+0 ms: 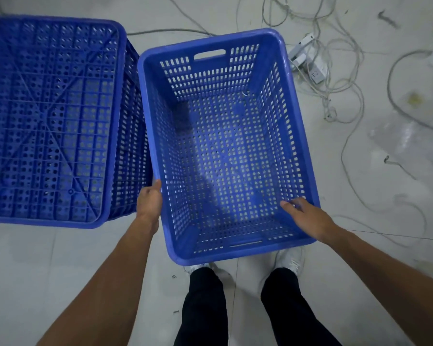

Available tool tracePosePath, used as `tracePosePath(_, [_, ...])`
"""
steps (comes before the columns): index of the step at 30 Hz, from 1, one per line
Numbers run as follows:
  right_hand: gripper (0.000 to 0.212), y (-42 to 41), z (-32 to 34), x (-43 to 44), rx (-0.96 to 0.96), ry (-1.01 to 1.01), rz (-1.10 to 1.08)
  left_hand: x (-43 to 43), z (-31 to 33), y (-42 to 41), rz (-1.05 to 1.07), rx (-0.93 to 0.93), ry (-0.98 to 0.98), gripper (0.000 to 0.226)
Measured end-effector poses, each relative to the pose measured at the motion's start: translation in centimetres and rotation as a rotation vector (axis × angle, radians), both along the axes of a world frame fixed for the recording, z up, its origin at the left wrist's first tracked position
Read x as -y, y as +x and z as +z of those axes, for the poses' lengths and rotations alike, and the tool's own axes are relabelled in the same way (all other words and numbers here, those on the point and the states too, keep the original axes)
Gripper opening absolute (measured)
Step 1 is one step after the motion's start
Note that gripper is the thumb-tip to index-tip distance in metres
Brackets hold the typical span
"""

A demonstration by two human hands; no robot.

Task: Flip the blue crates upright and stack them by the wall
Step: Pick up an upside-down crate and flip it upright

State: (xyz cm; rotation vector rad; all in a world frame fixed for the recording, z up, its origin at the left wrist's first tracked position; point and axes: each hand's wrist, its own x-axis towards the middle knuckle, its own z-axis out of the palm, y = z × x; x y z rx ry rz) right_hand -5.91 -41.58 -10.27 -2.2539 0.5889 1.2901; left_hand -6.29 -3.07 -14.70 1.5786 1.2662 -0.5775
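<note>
An upright blue perforated crate (295, 136) is in front of me, its open mouth facing up and nothing inside it. My left hand (149, 202) grips its left rim near the front corner. My right hand (308, 218) lies over the right rim, fingers curled inside the wall. To its left a second blue crate (50, 116) rests upside down, its ribbed base facing up, close beside the upright one.
Pale tiled floor all around. A tangle of white cables (335, 78) and a power strip (308, 61) lie at the far right, with clear plastic wrap (398, 136) beyond. My shoes and dark trousers (245, 308) are just behind the crate.
</note>
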Motion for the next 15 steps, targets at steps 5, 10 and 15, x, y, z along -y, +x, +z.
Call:
tracePosePath(5, [0.073, 1.8, -0.3, -0.3, 0.032, 0.021, 0.020, 0.5, 1.3, 1.0, -0.059, 0.006, 0.048, 0.057])
tracePosePath(10, [0.065, 6.6, -0.3, -0.1, 0.210, -0.042, 0.085, 0.6, 3.0, 3.5, -0.448, -0.061, 0.289, 0.048])
tracePosePath(15, [0.054, 11.3, -0.7, 0.5, 0.418, -0.172, 0.073, -0.3, 2.8, 6.0, -0.498, -0.017, 0.329, 0.047])
